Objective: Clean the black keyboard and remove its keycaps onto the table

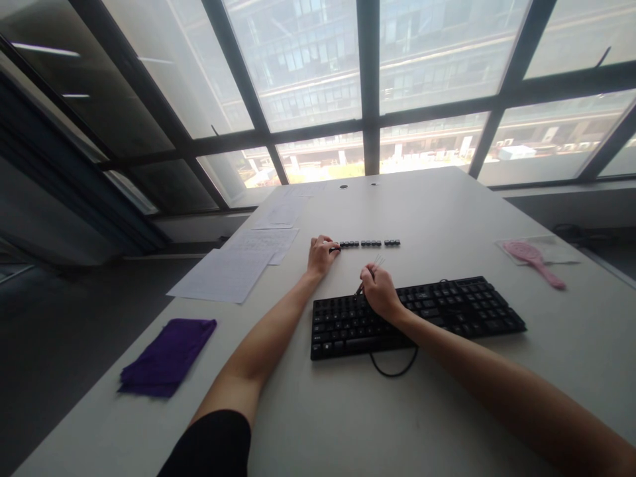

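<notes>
A black keyboard (477,305) lies across the desk, its cable looping out below the front edge. My right hand (381,290) is over its upper left part, closed around a slim tool that looks like a wire keycap puller (379,260). The tool's thin wires point up and away, while its dark lower end comes down at the top row of keys. Beyond the keyboard, loose black keycaps (371,243) stand in a line in small groups. At the left end of that line my left hand (320,255) pinches a small black piece, apparently a keycap (334,250).
Printed paper sheets (223,275) overlap along the desk's left side. Nearer me lies a folded purple cloth (169,356). A pink hairbrush or hand mirror (534,258) rests partly on a clear bag (554,248) at right. Large windows (308,66) stand behind the white desk (427,205).
</notes>
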Demonstrator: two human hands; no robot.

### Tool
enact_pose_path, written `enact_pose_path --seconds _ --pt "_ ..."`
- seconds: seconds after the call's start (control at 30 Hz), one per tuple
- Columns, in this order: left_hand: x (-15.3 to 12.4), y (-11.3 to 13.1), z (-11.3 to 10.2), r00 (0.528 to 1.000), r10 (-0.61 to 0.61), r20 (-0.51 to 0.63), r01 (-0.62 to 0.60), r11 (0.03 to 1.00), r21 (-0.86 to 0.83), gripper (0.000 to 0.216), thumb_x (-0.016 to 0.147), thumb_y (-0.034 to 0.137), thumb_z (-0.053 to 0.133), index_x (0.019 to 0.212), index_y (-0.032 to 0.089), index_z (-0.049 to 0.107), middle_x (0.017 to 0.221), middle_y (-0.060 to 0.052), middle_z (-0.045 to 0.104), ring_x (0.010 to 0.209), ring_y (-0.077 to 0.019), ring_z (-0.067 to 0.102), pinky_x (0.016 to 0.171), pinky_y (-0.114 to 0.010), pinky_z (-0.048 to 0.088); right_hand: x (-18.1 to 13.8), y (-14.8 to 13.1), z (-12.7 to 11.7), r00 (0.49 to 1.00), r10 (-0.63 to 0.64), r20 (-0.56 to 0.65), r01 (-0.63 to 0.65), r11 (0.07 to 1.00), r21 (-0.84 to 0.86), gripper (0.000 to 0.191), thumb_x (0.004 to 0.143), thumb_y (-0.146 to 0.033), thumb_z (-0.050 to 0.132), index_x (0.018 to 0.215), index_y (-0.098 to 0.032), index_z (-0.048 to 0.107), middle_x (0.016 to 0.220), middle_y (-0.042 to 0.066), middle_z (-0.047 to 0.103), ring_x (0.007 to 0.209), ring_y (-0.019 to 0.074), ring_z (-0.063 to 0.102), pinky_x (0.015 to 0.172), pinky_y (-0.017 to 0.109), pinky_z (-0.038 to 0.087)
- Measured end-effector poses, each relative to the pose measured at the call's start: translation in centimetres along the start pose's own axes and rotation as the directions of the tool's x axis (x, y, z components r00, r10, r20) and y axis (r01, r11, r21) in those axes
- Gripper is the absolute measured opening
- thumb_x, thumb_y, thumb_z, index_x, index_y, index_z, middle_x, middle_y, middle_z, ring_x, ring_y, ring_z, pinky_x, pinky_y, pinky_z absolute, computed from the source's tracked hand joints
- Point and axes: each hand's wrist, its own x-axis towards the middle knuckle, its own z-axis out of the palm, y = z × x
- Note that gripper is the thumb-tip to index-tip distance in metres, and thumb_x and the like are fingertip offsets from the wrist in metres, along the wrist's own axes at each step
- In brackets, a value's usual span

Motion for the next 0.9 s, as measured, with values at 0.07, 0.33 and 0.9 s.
enact_pose_path --seconds 0.07,0.33,0.9 --pt "0.0 -0.1 0.1 1.000 0.005 -0.011 -0.005 1.000 -0.004 0.014 0.081 0.019 0.074 0.094 0.024 0.077 0.106 -0.007 0.061 0.103 -0.0253 0.049 0.099 -0.039 0.044 0.0 0.0 0.0 1.000 0.008 0.000 -0.008 1.000 0.023 0.026 0.091 -0.033 0.042 0.069 -0.022 0.050 0.052 -0.002 0.056 0.051 0.0146 0.054 0.056 0.025 0.038" --pt "0.0 0.7 -1.1 0.996 -0.048 -0.070 0.046 0.998 -0.030 0.020 0.083 0.016 0.071 0.101 0.022 0.075 0.107 -0.009 0.062 0.103 -0.0251 0.050 0.099 -0.039 0.043 0.5 0.0 -0.1 0.988 0.144 -0.048 -0.130 0.966 0.225 0.021 0.087 -0.033 0.042 0.070 -0.021 0.050 0.047 -0.003 0.052 0.040 0.0124 0.048 0.046 0.023 0.036" --pt "-10.1 12.5 -6.9 0.953 0.129 0.272 -0.025 0.934 -0.356 0.022 0.088 0.006 0.044 0.088 0.017 0.063 0.086 -0.005 0.067 0.083 -0.0180 0.059 0.080 -0.030 0.047 -0.4 -0.1 -1.7 0.987 -0.072 0.144 0.121 0.922 -0.369 0.025 0.092 -0.023 0.040 0.072 -0.020 0.054 0.064 0.003 0.058 0.063 0.0162 0.053 0.063 0.026 0.032"
